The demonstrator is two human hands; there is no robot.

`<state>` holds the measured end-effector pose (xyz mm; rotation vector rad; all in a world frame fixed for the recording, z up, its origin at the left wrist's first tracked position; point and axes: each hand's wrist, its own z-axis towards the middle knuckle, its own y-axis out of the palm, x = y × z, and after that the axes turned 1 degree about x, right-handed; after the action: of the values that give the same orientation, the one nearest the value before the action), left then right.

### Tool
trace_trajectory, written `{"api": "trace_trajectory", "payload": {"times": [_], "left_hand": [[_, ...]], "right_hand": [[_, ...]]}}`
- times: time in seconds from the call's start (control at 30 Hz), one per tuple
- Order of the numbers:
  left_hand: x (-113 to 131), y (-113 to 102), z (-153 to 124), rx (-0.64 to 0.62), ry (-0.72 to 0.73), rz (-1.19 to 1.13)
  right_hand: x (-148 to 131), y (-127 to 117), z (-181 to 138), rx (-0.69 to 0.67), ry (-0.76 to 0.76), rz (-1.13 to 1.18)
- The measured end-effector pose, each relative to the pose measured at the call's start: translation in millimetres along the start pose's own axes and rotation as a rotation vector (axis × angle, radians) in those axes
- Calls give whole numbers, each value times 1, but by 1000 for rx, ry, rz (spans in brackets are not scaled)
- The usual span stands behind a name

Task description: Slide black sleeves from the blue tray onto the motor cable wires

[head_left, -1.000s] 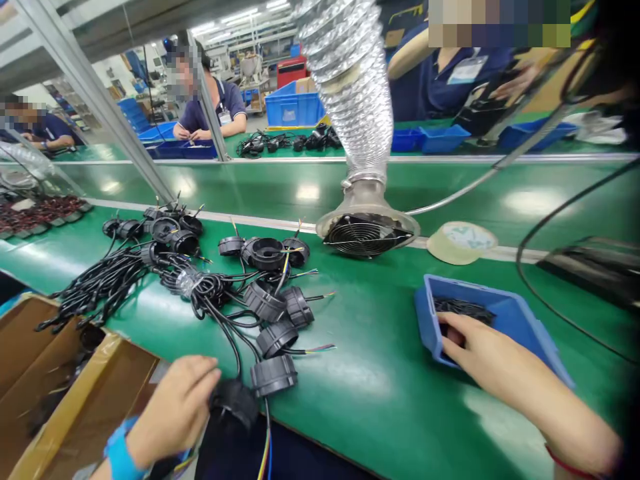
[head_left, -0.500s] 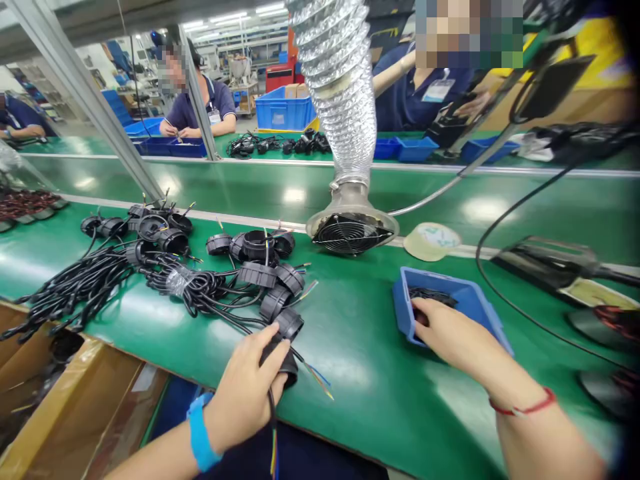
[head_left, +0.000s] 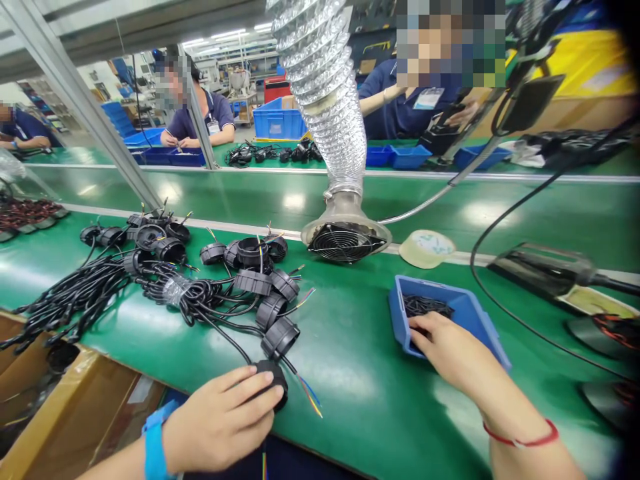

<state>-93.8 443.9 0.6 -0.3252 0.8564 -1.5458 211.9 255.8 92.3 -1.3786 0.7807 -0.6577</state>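
Observation:
My left hand (head_left: 230, 413) lies at the table's near edge, its fingers closed over a round black ribbed plastic cap (head_left: 281, 393). A cable end with bare coloured wires hangs below that cap. Beside it, another black ribbed cap (head_left: 280, 338) sits on the table, with blue, red and yellow wires (head_left: 311, 397) fanning out near it. My right hand (head_left: 445, 340) reaches into a blue bin (head_left: 480, 320) at its near left wall. Thin black pieces (head_left: 425, 305), like short tubes, lie in the bin. The right fingertips are bent together, and what they hold is hidden.
Bundled black cables (head_left: 175, 293) with caps spread over the left of the green table (head_left: 350, 347). A fan hood (head_left: 347, 240) on a foil duct hangs at centre. Right stand a black scoop-like tool (head_left: 545, 267) and a loose cable. Co-workers sit across; cardboard boxes (head_left: 65, 413) stand lower left.
My left hand has moved down and left with the black cap, its fingers now laid over the top. My right hand stays in the bin, shifted slightly. The view has tilted a little.

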Motion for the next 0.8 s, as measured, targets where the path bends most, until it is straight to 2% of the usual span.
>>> {"api": "trace_trajectory", "payload": {"times": [0.1, 0.23, 0.33, 0.47, 0.63, 0.8], "left_hand": [[-2, 3, 5, 18, -22, -54], [-2, 16, 22, 8, -232, -293], [-1, 21, 39, 11, -336, -506], [-1, 20, 49, 13, -388, -657], [-2, 18, 48, 21, -503, -703], [0, 17, 50, -5, -781, -824]], "right_hand": [[3, 2, 2, 45, -1, 84], [9, 0, 2, 179, -51, 274], [11, -4, 0, 265, -18, 373], [9, -7, -4, 231, 64, 499], [9, -9, -3, 218, 100, 699], [6, -9, -9, 236, 94, 795]]}}
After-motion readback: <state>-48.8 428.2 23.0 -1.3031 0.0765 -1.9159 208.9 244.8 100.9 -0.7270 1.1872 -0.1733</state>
